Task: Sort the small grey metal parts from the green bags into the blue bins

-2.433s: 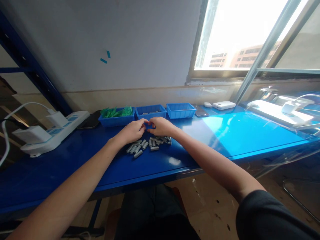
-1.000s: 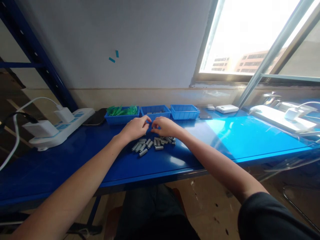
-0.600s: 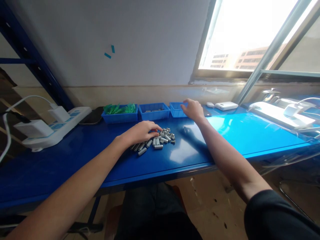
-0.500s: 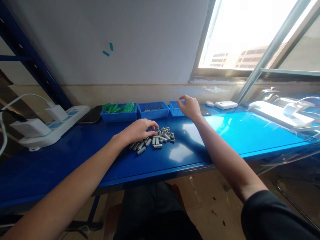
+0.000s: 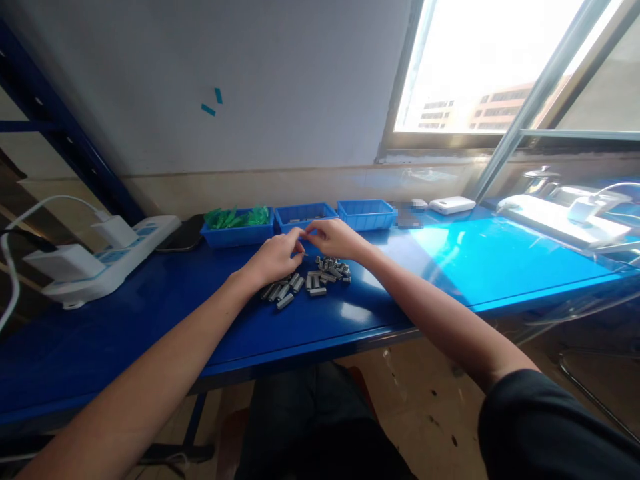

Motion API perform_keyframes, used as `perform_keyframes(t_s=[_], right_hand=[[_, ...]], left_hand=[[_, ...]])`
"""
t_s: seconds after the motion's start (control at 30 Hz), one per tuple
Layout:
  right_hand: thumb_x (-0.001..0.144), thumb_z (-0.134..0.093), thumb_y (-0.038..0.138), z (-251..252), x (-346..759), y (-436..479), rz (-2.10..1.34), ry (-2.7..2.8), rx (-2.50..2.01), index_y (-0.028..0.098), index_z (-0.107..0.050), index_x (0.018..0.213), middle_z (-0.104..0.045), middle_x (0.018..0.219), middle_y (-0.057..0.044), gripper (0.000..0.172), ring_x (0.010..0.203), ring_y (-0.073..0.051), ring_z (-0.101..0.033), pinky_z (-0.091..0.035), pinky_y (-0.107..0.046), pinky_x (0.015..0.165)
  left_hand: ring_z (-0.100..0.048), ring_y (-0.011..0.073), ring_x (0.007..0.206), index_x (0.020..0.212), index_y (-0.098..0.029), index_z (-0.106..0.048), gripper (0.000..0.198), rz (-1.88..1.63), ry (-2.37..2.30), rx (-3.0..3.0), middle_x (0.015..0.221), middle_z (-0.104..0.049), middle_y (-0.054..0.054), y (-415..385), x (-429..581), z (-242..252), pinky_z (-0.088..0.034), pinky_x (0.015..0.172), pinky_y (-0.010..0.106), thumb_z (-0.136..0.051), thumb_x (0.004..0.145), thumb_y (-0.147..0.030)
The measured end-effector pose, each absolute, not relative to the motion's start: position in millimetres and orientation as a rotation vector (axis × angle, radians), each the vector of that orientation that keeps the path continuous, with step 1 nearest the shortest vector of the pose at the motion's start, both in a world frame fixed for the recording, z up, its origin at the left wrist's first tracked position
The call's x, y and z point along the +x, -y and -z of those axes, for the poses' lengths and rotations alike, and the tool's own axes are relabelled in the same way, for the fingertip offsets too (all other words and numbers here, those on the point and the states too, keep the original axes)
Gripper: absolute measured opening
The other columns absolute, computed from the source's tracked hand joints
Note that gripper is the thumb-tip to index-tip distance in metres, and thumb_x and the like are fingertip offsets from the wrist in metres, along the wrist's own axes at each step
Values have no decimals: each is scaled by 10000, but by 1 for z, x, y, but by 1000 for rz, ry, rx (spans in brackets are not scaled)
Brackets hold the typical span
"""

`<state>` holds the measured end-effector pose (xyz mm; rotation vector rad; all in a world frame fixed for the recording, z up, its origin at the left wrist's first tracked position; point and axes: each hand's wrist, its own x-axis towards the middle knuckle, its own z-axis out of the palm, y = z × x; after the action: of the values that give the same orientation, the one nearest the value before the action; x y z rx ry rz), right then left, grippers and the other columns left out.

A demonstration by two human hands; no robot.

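Note:
My left hand (image 5: 279, 257) is over the left part of a pile of short metal pieces (image 5: 316, 283), its fingers curled and closed. At its fingertips my right hand (image 5: 334, 239) meets it, thumb and fingers pinched together. A tiny glint shows by the left thumb, but what either hand holds is too small to make out. Longer bar-like pieces (image 5: 285, 301) lie at the left and front of the pile, smaller ones (image 5: 340, 267) at its right. Behind the hands stands the middle blue bin (image 5: 285, 217), with some metal pieces inside.
A blue bin (image 5: 235, 237) with green plastic bits (image 5: 237, 217) stands at the left, another blue bin (image 5: 365, 217) at the right. A power strip (image 5: 95, 273) with plugged-in chargers and a dark phone (image 5: 181, 235) lie on the left. A white box (image 5: 453, 205) sits at the back right.
My right hand has come from above the right bin, leftwards and nearer, to meet my left hand. My left hand has stayed over the pile, lifting slightly.

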<state>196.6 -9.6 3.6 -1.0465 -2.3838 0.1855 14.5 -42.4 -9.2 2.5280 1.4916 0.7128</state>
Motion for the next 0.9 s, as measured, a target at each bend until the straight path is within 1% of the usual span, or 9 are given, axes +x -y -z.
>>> perform_keyframes(t_s=[0.1, 0.2, 0.4, 0.47, 0.57, 0.63, 0.7, 0.8, 0.9], right_hand=[[827, -560, 202, -5, 198, 9, -227, 2399, -916, 157, -677, 1048, -642, 719, -9, 254, 681, -129, -557, -374, -226, 664], [809, -617, 237, -6, 197, 11, -178, 2389, -821, 164, -678, 1027, -610, 716, 4, 237, 676, -118, -526, -362, -224, 669], [856, -575, 235, -21, 200, 23, -22, 2360, -781, 177, -682, 960, -622, 803, -19, 160, 723, -125, -535, -355, -231, 672], [875, -549, 259, -32, 207, 28, 32, 2335, -770, 182, -678, 956, -632, 813, -23, 170, 740, -132, -548, -372, -238, 696], [923, -469, 328, -47, 225, 26, 154, 2149, -869, 199, -658, 1028, -642, 841, -33, 252, 794, -151, -568, -401, -260, 759], [947, -410, 345, -49, 241, 14, 259, 1954, -1063, 207, -637, 1097, -652, 881, -52, 306, 857, -177, -582, -412, -289, 806], [931, -431, 339, -42, 257, -3, 324, 1862, -1326, 204, -641, 1106, -667, 917, -76, 305, 913, -214, -594, -419, -321, 823], [850, -564, 350, -27, 269, -24, 242, 2034, -1647, 199, -682, 1042, -695, 937, -94, 272, 921, -251, -615, -432, -344, 813], [873, -530, 376, -22, 259, -22, 156, 2116, -1565, 206, -675, 1086, -705, 938, -79, 309, 890, -227, -630, -434, -311, 782]], left_hand=[[-670, 212, 842, 1155, -202, -462, 411, -969, -1468, 2313, 879, -688, 41, 41, 10, 7, -501, 757, 321, -575, 764, -254], [-664, 188, 823, 1169, -208, -415, 473, -1156, -1378, 2115, 853, -665, 18, 40, 10, 4, -505, 746, 312, -613, 747, -290], [-665, 176, 852, 1201, -189, -399, 517, -1274, -1219, 1854, 894, -681, 32, 44, 18, -1, -505, 765, 300, -620, 781, -394], [-664, 188, 877, 1216, -171, -425, 493, -1234, -1245, 1886, 934, -695, 59, 46, 20, -2, -505, 791, 319, -569, 825, -433], [-656, 212, 899, 1170, -171, -542, 406, -1016, -1348, 2180, 971, -705, 79, 48, 21, -2, -493, 836, 349, -515, 858, -429], [-644, 229, 934, 1101, -185, -623, 341, -777, -1376, 2434, 1001, -704, 78, 48, 22, 0, -473, 868, 357, -520, 852, -393], [-625, 240, 979, 1078, -197, -659, 318, -579, -1361, 2600, 1034, -698, 76, 48, 23, 2, -460, 884, 357, -517, 849, -367], [-605, 237, 995, 1046, -224, -681, 297, -458, -1374, 2686, 1037, -692, 60, 47, 24, 4, -456, 874, 342, -516, 845, -369], [-591, 233, 996, 946, -240, -691, 265, -442, -1412, 2714, 1003, -689, 45, 46, 23, 4, -451, 874, 337, -507, 850, -404]])
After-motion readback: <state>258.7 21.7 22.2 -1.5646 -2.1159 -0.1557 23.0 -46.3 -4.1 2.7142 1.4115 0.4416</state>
